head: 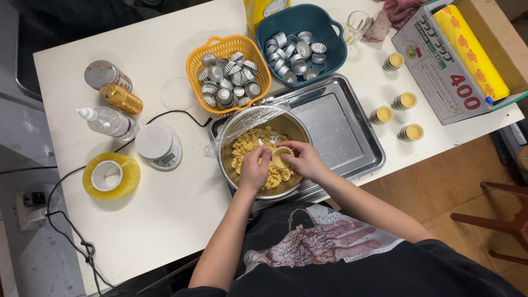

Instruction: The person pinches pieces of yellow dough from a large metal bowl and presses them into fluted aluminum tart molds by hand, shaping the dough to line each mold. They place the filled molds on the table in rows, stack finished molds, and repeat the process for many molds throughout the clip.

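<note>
1. Both hands meet over a metal bowl that sits on the near left corner of a steel tray; the bowl holds loose pieces of yellow dough and has clear film pulled back over its far rim.
2. A small tart cup lined with dough is held between the two hands, above the near right part of the bowl, its open mouth facing up toward the camera.
3. The right hand cups it from the right, fingers curled around its side and thumb at its rim, so this hand carries it.
4. The left hand comes in from the left with fingertips pinched together at the cup's left edge, pressing on the dough; it is about as near as the right.
5. The cup is round, with no long axis; it lies directly between the two grips, slightly nearer the right palm.
6. Beyond the bowl stand an orange basket and a teal basket, both full of empty metal cups.
7. Four filled cups stand on the table right of the tray, near a box of cling film.
8. A kitchen scale and a roll of tape lie to the left.
</note>
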The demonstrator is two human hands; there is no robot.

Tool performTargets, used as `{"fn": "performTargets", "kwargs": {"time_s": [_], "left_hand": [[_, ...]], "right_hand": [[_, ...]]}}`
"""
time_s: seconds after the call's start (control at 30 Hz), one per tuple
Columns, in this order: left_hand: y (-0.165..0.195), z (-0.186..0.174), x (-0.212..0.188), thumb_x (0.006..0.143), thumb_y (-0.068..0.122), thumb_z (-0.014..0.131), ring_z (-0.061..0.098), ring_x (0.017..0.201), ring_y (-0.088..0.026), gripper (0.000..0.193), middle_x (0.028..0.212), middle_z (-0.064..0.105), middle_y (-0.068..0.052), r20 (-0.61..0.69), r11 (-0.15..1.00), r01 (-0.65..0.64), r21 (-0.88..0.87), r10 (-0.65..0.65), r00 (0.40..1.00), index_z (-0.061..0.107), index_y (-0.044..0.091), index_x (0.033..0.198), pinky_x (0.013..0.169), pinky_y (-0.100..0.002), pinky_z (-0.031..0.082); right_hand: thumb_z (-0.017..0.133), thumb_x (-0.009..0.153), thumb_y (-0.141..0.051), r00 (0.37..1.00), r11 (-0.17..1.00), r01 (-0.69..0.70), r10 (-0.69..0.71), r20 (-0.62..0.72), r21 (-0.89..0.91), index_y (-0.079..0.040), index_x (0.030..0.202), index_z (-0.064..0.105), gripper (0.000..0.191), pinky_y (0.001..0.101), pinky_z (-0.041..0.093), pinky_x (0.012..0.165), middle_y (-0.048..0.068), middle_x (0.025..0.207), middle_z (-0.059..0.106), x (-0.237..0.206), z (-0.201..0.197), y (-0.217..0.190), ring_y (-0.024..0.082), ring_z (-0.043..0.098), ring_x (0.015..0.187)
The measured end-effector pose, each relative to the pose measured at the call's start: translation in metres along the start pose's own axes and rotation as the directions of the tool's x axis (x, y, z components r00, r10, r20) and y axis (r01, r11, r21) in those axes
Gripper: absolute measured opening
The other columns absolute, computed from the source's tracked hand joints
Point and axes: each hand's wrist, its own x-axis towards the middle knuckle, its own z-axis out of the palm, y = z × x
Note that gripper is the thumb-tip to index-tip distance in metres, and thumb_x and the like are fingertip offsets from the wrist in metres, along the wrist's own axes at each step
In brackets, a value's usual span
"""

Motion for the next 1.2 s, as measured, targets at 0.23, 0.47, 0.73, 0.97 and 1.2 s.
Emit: {"fn": "performTargets", "kwargs": {"time_s": [0.23, 0.47, 0.73, 0.97, 1.2], "left_hand": [[-0.012, 0.011, 0.003, 0.110, 0.028, 0.055, 0.060, 0.065, -0.031, 0.038, 0.070, 0.061, -0.013, 0.068, 0.984, 0.170, -0.047, -0.167, 0.984, 0.061, 0.000, 0.085, 0.064, -0.041, 0.047], [-0.027, 0.003, 0.002, 0.101, 0.031, 0.062, 0.073, 0.092, -0.025, 0.032, 0.098, 0.077, -0.013, 0.021, 0.994, 0.071, 0.088, -0.073, 0.997, 0.073, 0.002, 0.108, 0.079, -0.036, 0.055], [-0.017, 0.022, -0.002, 0.104, 0.056, 0.037, 0.069, 0.069, -0.017, 0.065, 0.092, 0.071, -0.009, 0.316, 0.776, 0.461, -0.429, -0.349, 0.882, 0.066, 0.002, 0.125, 0.060, -0.031, 0.058], [-0.022, 0.031, -0.013, 0.104, 0.062, 0.030, 0.064, 0.060, -0.011, 0.077, 0.077, 0.069, -0.004, 0.203, 0.784, 0.411, -0.466, -0.358, 0.911, 0.071, -0.001, 0.119, 0.054, -0.026, 0.052], [-0.037, 0.029, -0.012, 0.108, 0.050, 0.044, 0.060, 0.056, -0.010, 0.058, 0.072, 0.066, -0.004, 0.161, 0.713, 0.428, -0.556, -0.412, 0.897, 0.069, -0.003, 0.103, 0.050, -0.027, 0.048]], "right_hand": [[0.070, 0.097, -0.015, 0.996, 0.995, -0.078, 0.074, 0.058, 0.067, -0.001, 0.107, 0.072, 0.018, 0.0220, 0.047, 0.046, 0.003, 0.079, 0.068, 0.001, 0.002, 0.007, 0.006, 0.059, 0.055], [0.068, 0.093, -0.013, 0.993, 0.973, -0.121, 0.118, 0.027, 0.196, -0.004, 0.113, 0.069, 0.023, 0.0222, 0.049, 0.043, 0.003, 0.084, 0.073, -0.004, 0.001, -0.010, 0.010, 0.061, 0.048], [0.069, 0.097, -0.016, 0.999, 0.995, 0.037, -0.034, -0.028, 0.097, 0.004, 0.114, 0.067, 0.026, 0.0244, 0.057, 0.048, 0.006, 0.089, 0.073, 0.002, 0.008, -0.005, 0.008, 0.068, 0.061], [0.068, 0.104, -0.024, 0.992, 0.992, 0.050, -0.036, -0.120, 0.117, 0.005, 0.099, 0.074, 0.030, 0.0224, 0.045, 0.049, 0.004, 0.079, 0.067, 0.014, 0.007, 0.019, 0.008, 0.058, 0.058], [0.068, 0.094, -0.021, 0.997, 0.987, -0.082, 0.080, -0.020, -0.141, -0.004, 0.115, 0.071, 0.028, 0.0234, 0.058, 0.062, 0.004, 0.099, 0.074, 0.037, -0.004, 0.016, 0.009, 0.069, 0.079]]}}
